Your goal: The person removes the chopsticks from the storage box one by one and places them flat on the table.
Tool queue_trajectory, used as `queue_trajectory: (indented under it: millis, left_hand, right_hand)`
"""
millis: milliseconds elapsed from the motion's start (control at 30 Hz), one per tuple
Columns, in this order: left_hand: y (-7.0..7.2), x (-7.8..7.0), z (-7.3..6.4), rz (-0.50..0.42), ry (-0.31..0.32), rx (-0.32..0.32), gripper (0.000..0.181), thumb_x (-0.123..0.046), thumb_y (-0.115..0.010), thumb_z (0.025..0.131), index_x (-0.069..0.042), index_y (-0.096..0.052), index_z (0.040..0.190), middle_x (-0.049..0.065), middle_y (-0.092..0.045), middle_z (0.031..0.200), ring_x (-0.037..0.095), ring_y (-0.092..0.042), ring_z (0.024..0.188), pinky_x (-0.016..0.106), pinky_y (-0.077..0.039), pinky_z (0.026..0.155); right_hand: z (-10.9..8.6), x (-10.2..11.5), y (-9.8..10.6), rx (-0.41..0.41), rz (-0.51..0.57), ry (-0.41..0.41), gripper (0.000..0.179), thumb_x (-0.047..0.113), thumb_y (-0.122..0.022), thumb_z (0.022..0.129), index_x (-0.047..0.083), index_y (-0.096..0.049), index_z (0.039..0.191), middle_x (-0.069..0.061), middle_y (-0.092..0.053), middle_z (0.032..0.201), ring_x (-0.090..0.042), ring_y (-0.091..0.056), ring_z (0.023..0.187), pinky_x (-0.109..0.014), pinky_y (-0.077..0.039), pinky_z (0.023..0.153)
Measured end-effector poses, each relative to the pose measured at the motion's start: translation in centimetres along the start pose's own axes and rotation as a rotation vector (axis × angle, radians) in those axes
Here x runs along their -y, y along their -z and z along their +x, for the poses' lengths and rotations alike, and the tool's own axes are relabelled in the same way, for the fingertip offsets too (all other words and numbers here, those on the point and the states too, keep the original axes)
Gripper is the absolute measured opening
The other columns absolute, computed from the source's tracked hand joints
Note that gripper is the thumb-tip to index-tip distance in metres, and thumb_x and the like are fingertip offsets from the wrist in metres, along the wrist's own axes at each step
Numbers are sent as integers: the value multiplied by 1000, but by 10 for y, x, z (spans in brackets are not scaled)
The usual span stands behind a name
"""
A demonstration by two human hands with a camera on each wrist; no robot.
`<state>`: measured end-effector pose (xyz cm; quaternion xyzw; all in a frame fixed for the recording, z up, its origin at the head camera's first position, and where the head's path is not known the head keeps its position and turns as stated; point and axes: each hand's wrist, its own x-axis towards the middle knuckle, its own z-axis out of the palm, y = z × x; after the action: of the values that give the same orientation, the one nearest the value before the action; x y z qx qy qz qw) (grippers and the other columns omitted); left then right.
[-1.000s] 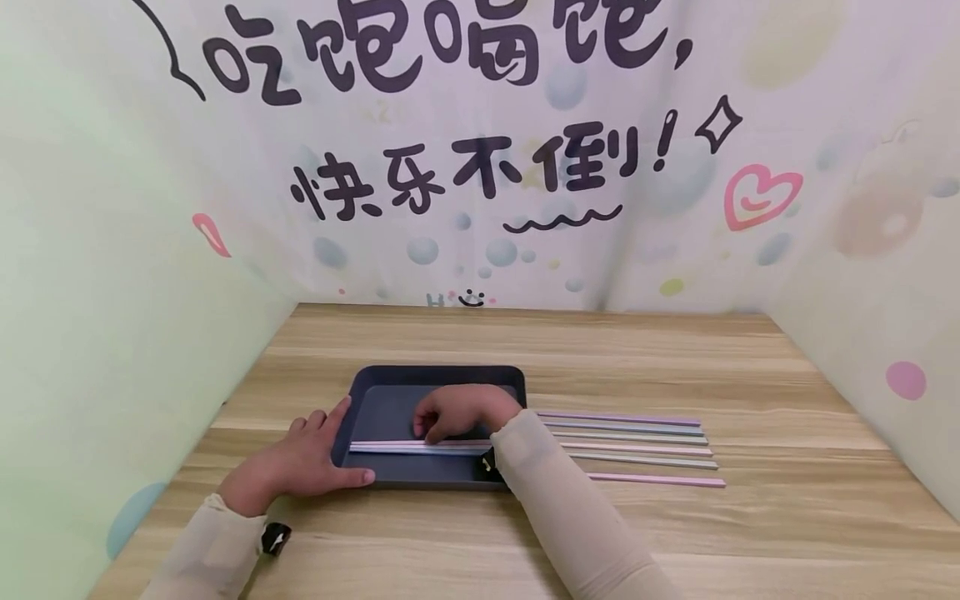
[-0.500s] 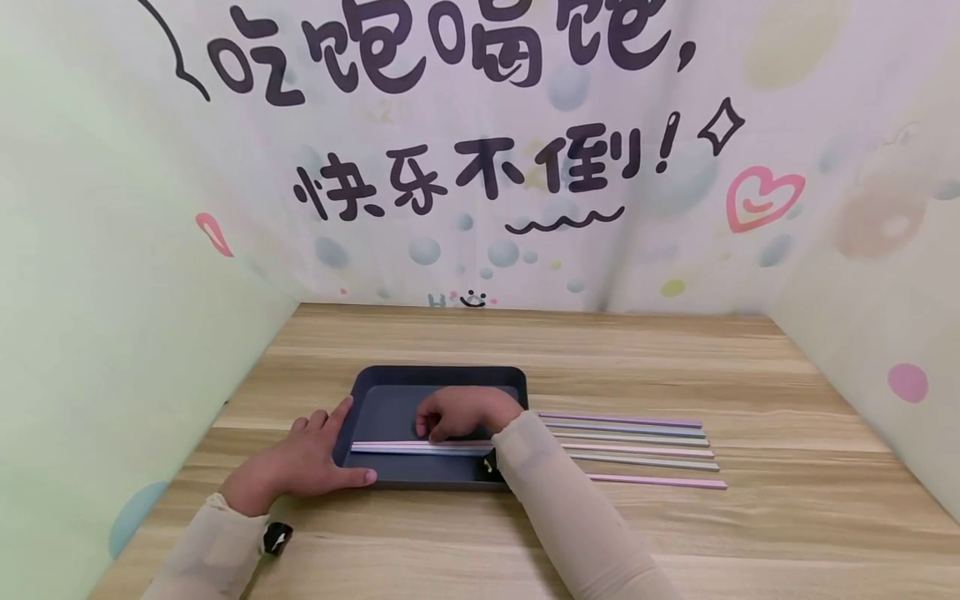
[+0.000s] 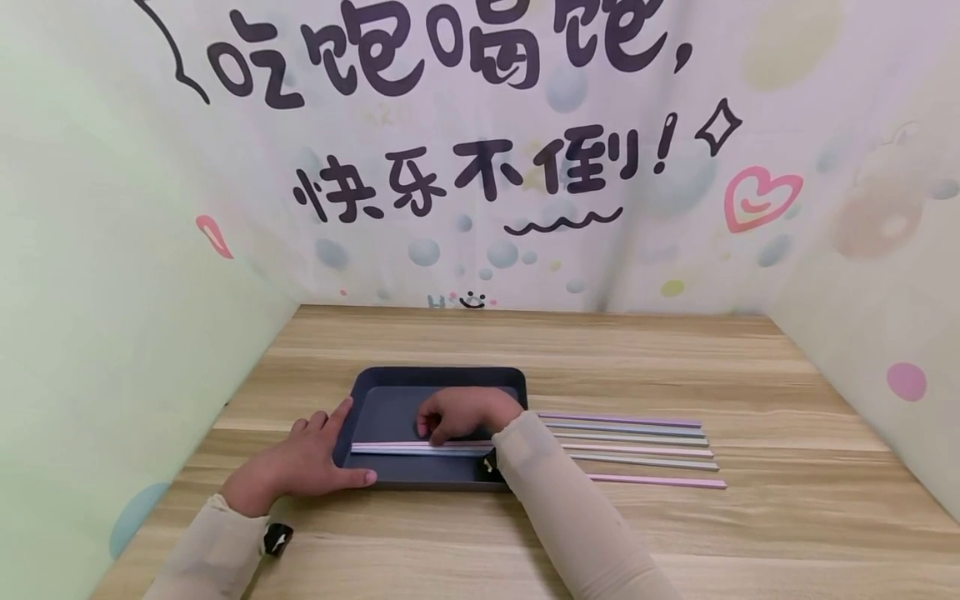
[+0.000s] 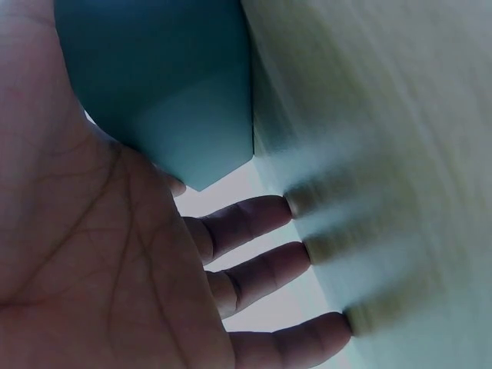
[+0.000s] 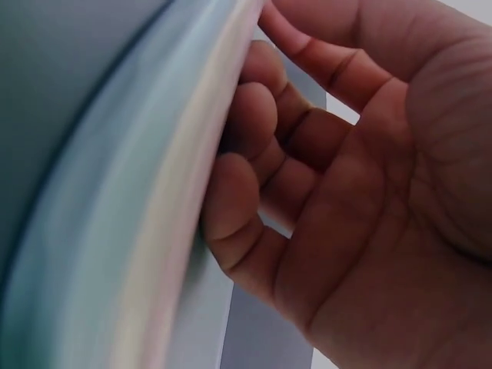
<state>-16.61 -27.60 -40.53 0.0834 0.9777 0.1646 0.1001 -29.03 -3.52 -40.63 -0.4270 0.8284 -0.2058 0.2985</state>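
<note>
A dark shallow rectangular tray lies on the wooden table. Several thin pastel chopsticks lie side by side across it, their right part hidden by the right forearm. With curled fingers, my right hand holds the chopsticks' far side; in the right wrist view its fingertips press along the pink edge of the bundle. My left hand braces the tray's left front corner, thumb along the front wall. Its other fingers are nearly straight, their tips down on the table beside the tray in the left wrist view.
Right of the tray, several more pastel chopsticks lie in a row on the table, and a pink one lies nearer the front. A printed curtain stands behind, with pale side walls.
Both hands, the tray and the chopsticks stay almost still. The right fingertips shift only very slightly at the chopsticks.
</note>
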Motion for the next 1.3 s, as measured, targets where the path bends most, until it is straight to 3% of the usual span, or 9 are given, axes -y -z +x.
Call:
queue_trajectory:
  millis: [633, 900, 1300]
  left_hand:
    - [0, 0, 1, 14, 11, 4, 123, -70, -72, 75, 6, -16, 154, 32, -41, 130, 48, -41, 113, 60, -43, 89]
    - [0, -1, 1, 13, 24, 14, 123, -69, -73, 75, 6, -17, 154, 32, -42, 130, 47, -41, 113, 59, -43, 89]
    - [2, -1, 0, -11, 23, 32, 124, -69, -73, 75, 4, -14, 155, 33, -40, 132, 49, -39, 117, 60, -42, 91]
  right_hand:
    - [0, 5, -3, -73, -17, -27, 16, -1, -65, 89, 15, -65, 90, 1, -54, 76, -13, -51, 69, -26, -41, 62]
    - [-1, 4, 2, -133, -24, 15, 19, -1, -64, 91, 15, -69, 100, 2, -57, 76, -12, -52, 68, -25, -43, 62]
    - [-2, 3, 9, -174, -105, 96, 25, -3, -60, 93, 14, -73, 107, 6, -61, 87, -9, -53, 80, -23, -44, 73]
